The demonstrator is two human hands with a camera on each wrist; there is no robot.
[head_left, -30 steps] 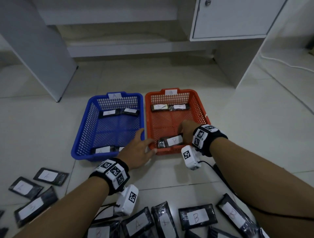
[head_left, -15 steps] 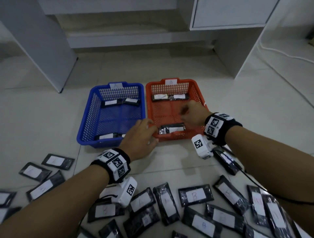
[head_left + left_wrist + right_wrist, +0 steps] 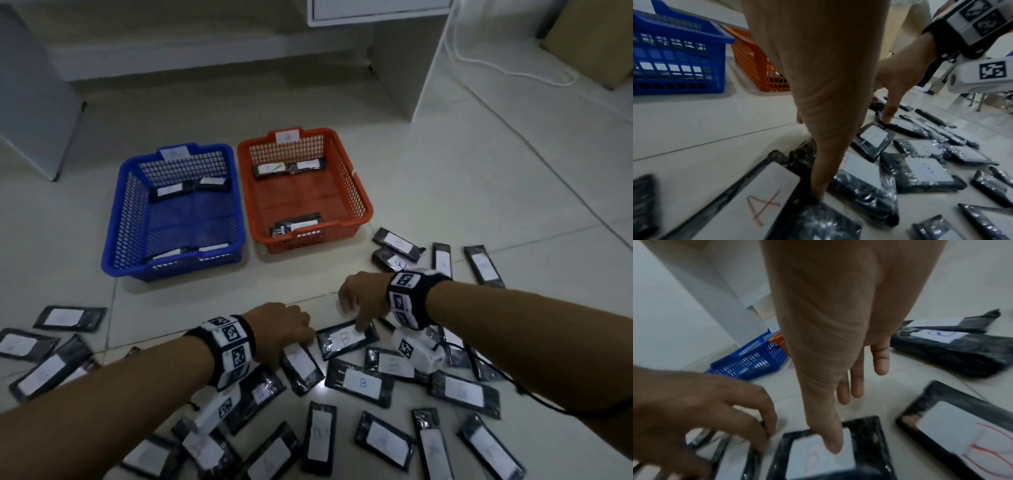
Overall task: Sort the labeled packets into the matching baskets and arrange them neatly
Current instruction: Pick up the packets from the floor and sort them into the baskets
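The blue basket (image 3: 113,240) and the orange basket (image 3: 363,195) stand side by side on the floor, each with packets at its far and near ends. Black packets with white labels lie scattered in front. My right hand (image 3: 356,308) hangs over a packet marked B (image 3: 346,339); its thumb (image 3: 834,446) presses on the label (image 3: 818,454) while the other fingers (image 3: 858,382) stay straight above the floor. My left hand (image 3: 286,325) is bent over the far end of a neighbouring packet (image 3: 303,365), thumb (image 3: 818,186) at its edge. Whether it pinches the packet is hidden.
A packet marked A (image 3: 760,199) lies just left of my left thumb. More packets lie at the left (image 3: 68,317) and right (image 3: 397,245). A grey panel (image 3: 34,102) and white cabinet (image 3: 411,68) stand behind the baskets. A black cable (image 3: 534,397) trails from my right wrist.
Both hands have drawn back from the baskets to the packet pile on the floor. The packet my right hand held now lies at the orange basket's near end.
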